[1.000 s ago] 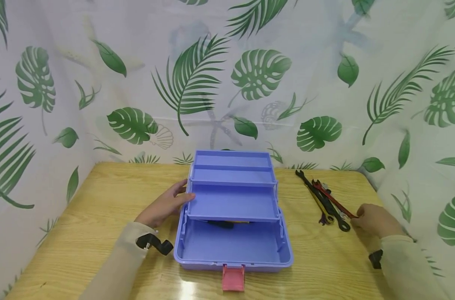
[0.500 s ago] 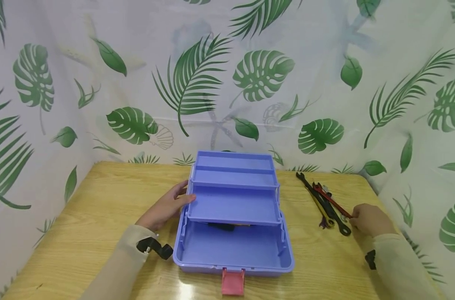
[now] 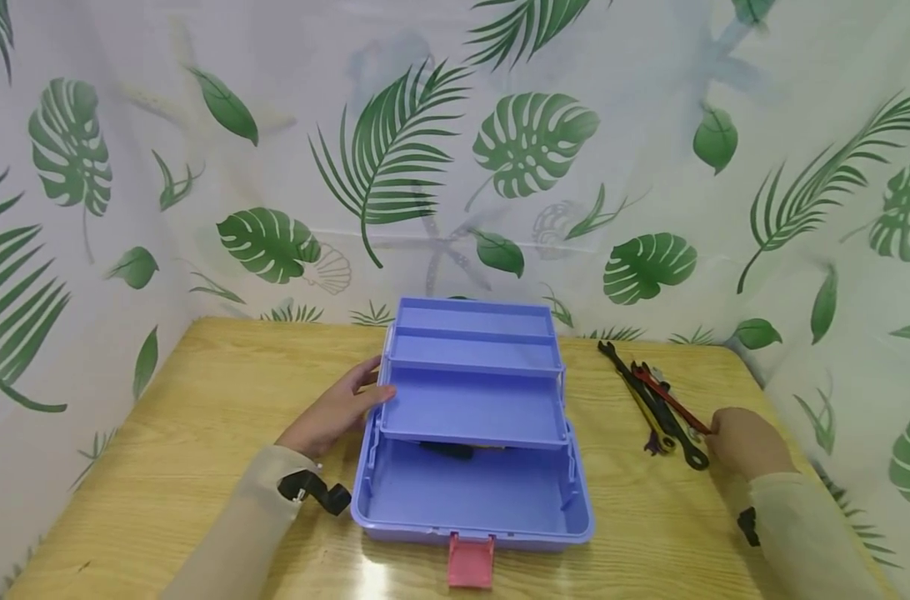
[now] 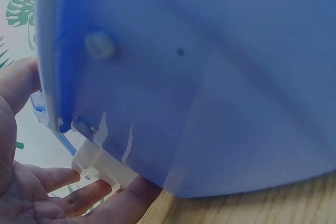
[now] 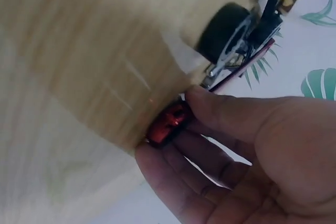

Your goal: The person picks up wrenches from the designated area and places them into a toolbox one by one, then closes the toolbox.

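Observation:
A blue toolbox (image 3: 470, 500) stands with its lid back and its stepped trays (image 3: 470, 404) fanned out. My left hand (image 3: 335, 417) grips its left side, thumb over a tray's edge and fingers round a white part (image 4: 105, 166) behind. At the right, my right hand (image 3: 747, 442) pinches the near end of a red wrench (image 3: 672, 396) between thumb and fingers; that red end (image 5: 170, 124) shows in the right wrist view. The red wrench lies across a pile with a long black wrench (image 3: 657, 408), a yellow one (image 3: 642, 408) and silver and purple pieces.
A black-handled tool (image 3: 447, 450) lies inside the box, partly under the lower tray. The pink latch (image 3: 471, 562) hangs down at the front. A leaf-print cloth (image 3: 425, 167) closes off the back and sides of the wooden table (image 3: 222, 392).
The head view has shifted slightly. My right hand stays at the red wrench's end, and its forearm has swung a little inward. My left hand keeps its place on the toolbox.

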The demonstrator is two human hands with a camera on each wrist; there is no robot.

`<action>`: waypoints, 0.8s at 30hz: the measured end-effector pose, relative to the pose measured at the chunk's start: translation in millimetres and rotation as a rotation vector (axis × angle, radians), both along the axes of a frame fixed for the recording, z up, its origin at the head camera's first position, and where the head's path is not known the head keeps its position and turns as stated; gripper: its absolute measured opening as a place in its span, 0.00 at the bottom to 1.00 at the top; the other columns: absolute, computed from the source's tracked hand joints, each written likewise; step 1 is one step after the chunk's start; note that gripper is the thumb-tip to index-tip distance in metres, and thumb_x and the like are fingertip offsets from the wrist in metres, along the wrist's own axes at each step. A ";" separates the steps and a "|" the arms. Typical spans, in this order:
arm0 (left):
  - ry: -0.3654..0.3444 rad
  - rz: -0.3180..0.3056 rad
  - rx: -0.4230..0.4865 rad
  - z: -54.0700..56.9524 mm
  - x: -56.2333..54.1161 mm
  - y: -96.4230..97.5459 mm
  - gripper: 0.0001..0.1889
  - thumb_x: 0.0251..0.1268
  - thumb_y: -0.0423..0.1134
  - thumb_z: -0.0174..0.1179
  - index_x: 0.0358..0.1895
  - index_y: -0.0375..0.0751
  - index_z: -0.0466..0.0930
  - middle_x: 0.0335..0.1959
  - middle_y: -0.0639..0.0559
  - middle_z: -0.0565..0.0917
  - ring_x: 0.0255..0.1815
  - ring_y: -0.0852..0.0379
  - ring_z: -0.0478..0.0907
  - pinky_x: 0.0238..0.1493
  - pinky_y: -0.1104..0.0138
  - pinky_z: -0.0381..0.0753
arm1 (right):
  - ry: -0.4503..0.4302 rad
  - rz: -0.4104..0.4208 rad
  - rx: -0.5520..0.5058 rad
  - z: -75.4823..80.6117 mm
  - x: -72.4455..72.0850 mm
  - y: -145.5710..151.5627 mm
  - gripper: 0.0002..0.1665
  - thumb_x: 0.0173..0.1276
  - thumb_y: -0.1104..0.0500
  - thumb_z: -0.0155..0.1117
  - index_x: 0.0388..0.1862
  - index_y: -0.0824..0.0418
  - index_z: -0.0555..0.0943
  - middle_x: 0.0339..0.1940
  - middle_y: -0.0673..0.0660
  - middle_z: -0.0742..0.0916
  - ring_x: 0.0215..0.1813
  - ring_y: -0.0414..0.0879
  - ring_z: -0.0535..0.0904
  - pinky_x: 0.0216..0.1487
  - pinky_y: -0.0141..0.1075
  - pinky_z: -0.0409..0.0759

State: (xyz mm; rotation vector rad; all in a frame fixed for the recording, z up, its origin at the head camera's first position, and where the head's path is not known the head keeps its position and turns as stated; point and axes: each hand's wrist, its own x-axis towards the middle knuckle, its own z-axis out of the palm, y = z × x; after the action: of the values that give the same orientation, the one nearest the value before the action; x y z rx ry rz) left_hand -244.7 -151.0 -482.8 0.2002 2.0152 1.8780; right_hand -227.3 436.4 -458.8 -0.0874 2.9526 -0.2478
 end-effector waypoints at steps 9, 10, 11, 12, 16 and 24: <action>0.008 0.004 0.000 3.0 2.1 1.5 0.43 0.74 0.50 0.64 0.84 0.49 0.50 0.77 0.38 0.62 0.68 0.36 0.74 0.59 0.49 0.83 | 0.013 -0.050 -0.043 5.2 11.8 -1.9 0.13 0.74 0.58 0.63 0.32 0.66 0.79 0.25 0.57 0.82 0.27 0.50 0.74 0.25 0.42 0.71; 0.010 0.002 -0.001 3.3 1.8 1.7 0.44 0.74 0.50 0.64 0.84 0.48 0.49 0.78 0.37 0.62 0.68 0.35 0.74 0.60 0.49 0.83 | 0.017 -0.055 -0.050 7.6 11.6 -2.2 0.13 0.73 0.57 0.63 0.33 0.66 0.79 0.26 0.57 0.82 0.27 0.50 0.74 0.25 0.42 0.71; 0.011 0.002 -0.005 3.3 1.6 1.6 0.44 0.74 0.51 0.64 0.84 0.48 0.49 0.78 0.37 0.62 0.68 0.36 0.74 0.60 0.49 0.83 | 0.021 -0.061 -0.059 9.9 11.3 -2.8 0.14 0.73 0.56 0.64 0.33 0.66 0.80 0.26 0.57 0.83 0.27 0.50 0.75 0.26 0.42 0.72; 0.013 0.002 -0.007 3.4 1.5 1.6 0.44 0.73 0.51 0.64 0.84 0.48 0.49 0.78 0.37 0.62 0.68 0.35 0.74 0.60 0.49 0.83 | 0.033 -0.057 -0.063 11.6 11.1 -3.5 0.14 0.73 0.55 0.65 0.34 0.66 0.81 0.27 0.57 0.84 0.27 0.50 0.76 0.26 0.42 0.73; 0.014 0.007 -0.012 2.2 1.4 2.2 0.44 0.73 0.51 0.64 0.84 0.48 0.49 0.78 0.37 0.62 0.68 0.35 0.74 0.60 0.48 0.83 | 0.093 -0.028 -0.075 12.9 12.5 -8.9 0.13 0.73 0.55 0.65 0.30 0.61 0.83 0.25 0.53 0.84 0.26 0.48 0.75 0.25 0.42 0.71; 0.013 0.033 -0.044 1.4 1.8 3.1 0.44 0.72 0.53 0.65 0.84 0.50 0.51 0.78 0.37 0.62 0.69 0.35 0.72 0.61 0.48 0.82 | 0.341 0.039 -0.075 15.2 17.4 -22.1 0.12 0.73 0.61 0.60 0.37 0.66 0.88 0.22 0.53 0.86 0.21 0.44 0.71 0.23 0.40 0.69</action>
State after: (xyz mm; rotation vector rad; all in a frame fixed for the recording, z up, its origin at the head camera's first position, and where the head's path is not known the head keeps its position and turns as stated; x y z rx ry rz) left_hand -242.9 -147.9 -481.4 0.1684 2.0783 1.8551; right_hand -209.9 414.3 -443.6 -0.2169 3.2744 -0.3726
